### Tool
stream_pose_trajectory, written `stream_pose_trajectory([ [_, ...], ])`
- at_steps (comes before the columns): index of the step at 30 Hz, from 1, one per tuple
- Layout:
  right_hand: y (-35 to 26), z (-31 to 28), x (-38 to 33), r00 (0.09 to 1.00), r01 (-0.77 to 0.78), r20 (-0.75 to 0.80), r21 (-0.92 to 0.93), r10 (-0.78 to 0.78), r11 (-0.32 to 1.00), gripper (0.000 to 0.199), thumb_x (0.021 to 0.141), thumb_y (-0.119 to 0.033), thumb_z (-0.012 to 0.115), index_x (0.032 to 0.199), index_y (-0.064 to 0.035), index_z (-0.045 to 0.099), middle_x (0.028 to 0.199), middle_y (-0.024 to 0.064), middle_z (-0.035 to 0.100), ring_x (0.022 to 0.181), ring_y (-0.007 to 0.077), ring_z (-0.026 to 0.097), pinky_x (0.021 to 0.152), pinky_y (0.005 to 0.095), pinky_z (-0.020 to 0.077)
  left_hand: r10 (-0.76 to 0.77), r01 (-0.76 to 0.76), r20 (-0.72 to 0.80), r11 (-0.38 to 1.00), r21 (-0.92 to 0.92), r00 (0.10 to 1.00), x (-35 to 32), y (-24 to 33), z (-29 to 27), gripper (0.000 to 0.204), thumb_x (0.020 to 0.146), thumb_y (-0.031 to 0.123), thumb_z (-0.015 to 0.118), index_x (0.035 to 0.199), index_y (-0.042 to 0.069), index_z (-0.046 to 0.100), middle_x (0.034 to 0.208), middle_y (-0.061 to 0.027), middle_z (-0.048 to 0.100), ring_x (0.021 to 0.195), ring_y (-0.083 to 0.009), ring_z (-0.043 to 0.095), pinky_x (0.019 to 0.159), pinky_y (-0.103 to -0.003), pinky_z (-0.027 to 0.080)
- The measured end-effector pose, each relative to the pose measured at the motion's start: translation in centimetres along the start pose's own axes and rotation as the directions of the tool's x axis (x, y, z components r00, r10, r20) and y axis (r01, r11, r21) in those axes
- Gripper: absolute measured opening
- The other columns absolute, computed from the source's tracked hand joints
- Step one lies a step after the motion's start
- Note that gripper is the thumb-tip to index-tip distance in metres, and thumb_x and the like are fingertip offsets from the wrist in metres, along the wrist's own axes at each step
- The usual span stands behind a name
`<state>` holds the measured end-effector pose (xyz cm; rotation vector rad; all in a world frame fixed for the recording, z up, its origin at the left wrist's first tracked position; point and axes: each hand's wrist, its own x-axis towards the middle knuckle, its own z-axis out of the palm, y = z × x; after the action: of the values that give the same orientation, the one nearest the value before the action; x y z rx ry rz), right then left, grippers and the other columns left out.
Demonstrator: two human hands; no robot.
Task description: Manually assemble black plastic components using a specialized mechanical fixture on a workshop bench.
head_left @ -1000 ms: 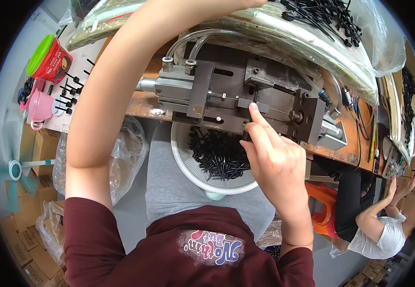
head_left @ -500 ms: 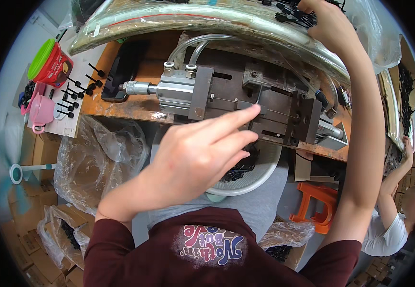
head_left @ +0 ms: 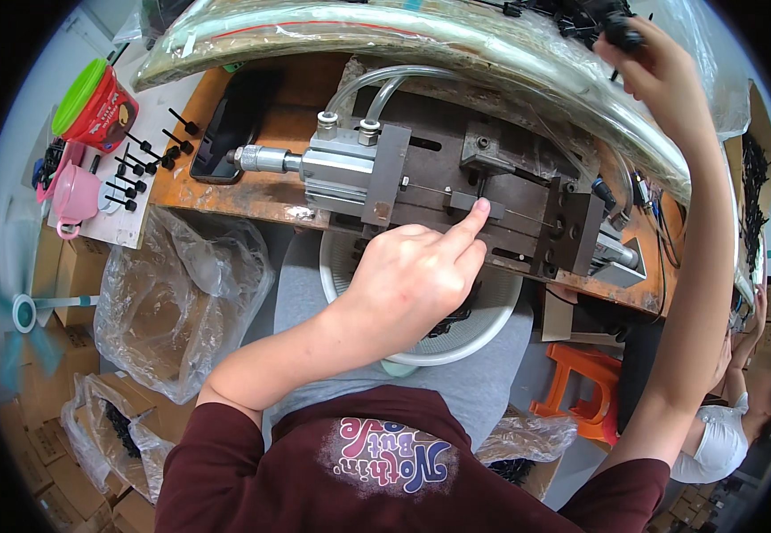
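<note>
My left hand (head_left: 425,280) lies over the near edge of a metal clamping fixture (head_left: 425,195). Its index finger points out and its tip rests at a small dark block (head_left: 465,203) in the middle of the fixture; the other fingers are curled and the thumb is hidden. Up at the far right, my right hand (head_left: 670,80) pinches a black knob-headed plastic part (head_left: 622,34) over a heap of similar black parts (head_left: 572,19). How many pieces it holds is hard to make out.
Several black stemmed parts (head_left: 141,164) stand at left beside a phone (head_left: 236,124), a pink cup (head_left: 77,197) and a red tub (head_left: 101,111). A white basket (head_left: 492,329) sits on my lap. Plastic-wrapped padding (head_left: 332,35) curves behind the fixture. Another person (head_left: 719,435) works at right.
My right hand has drawn up a black part from the heap and shifted slightly right and nearer. My left hand's spread fingers have curled, leaving the index finger out on the block.
</note>
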<state>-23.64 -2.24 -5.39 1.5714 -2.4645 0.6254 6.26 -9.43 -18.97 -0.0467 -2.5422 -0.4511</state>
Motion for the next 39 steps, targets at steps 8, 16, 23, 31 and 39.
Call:
stream_pose_trajectory([
  [8,-4.6,0.7,-7.9,0.976,-0.083,-0.028,0.869,0.216,0.488,0.029,0.096,-0.022,0.064,0.094,0.0059,0.068,0.062,0.0020,0.060,0.050,0.0055,0.051,0.048,0.0200,0.0371,-0.075,0.076,0.022,0.994,-0.073,0.997,-0.1,-0.1,-0.5,0.029,0.071,0.013,0.080,0.096,0.003,0.068,0.124,-0.0139,0.065,0.065,-0.0212,0.066,0.061,-0.029,0.054],
  [16,-9.7,6.3,-16.0,0.893,-0.346,0.375,0.926,0.249,-0.153,0.019,0.097,-0.018,0.060,0.103,0.0007,0.058,0.091,0.0130,0.067,0.052,0.0099,0.057,0.044,0.0223,0.0446,-0.291,0.106,-0.162,0.724,-0.681,0.943,0.4,1.6,-2.1,0.035,0.070,-0.002,0.082,0.102,-0.001,0.068,0.104,-0.0153,0.071,0.084,-0.0203,0.070,0.070,-0.030,0.059],
  [23,-10.8,7.0,-17.6,0.857,-0.421,0.476,0.868,0.197,-0.265,0.023,0.097,-0.019,0.059,0.102,0.0038,0.060,0.085,0.0136,0.067,0.049,0.0116,0.057,0.043,0.0224,0.0429,-0.125,-0.007,-0.152,0.751,-0.660,0.980,-0.4,1.1,-2.2,0.033,0.069,-0.004,0.079,0.101,0.000,0.072,0.094,-0.0128,0.072,0.082,-0.0230,0.070,0.067,-0.030,0.057],
  [31,-10.4,6.2,-17.6,0.849,-0.244,0.219,0.970,0.482,-0.010,0.019,0.095,-0.012,0.061,0.105,0.0041,0.060,0.091,0.0163,0.067,0.048,0.0110,0.055,0.043,0.0213,0.0427,-0.118,0.064,-0.055,0.811,-0.582,0.992,-1.6,1.9,-3.2,0.032,0.069,0.001,0.080,0.100,0.005,0.075,0.094,-0.0095,0.070,0.078,-0.0209,0.068,0.062,-0.029,0.055],
  [39,-8.4,5.6,-17.0,0.796,-0.023,-0.244,0.902,0.554,0.430,0.014,0.093,-0.005,0.064,0.104,0.0022,0.062,0.100,0.0142,0.068,0.062,0.0082,0.058,0.053,0.0187,0.0436,-0.092,0.074,-0.084,0.979,-0.190,0.992,-1.3,0.7,-1.2,0.025,0.070,0.010,0.078,0.093,0.003,0.070,0.119,-0.0121,0.067,0.080,-0.0259,0.067,0.075,-0.035,0.055],
])
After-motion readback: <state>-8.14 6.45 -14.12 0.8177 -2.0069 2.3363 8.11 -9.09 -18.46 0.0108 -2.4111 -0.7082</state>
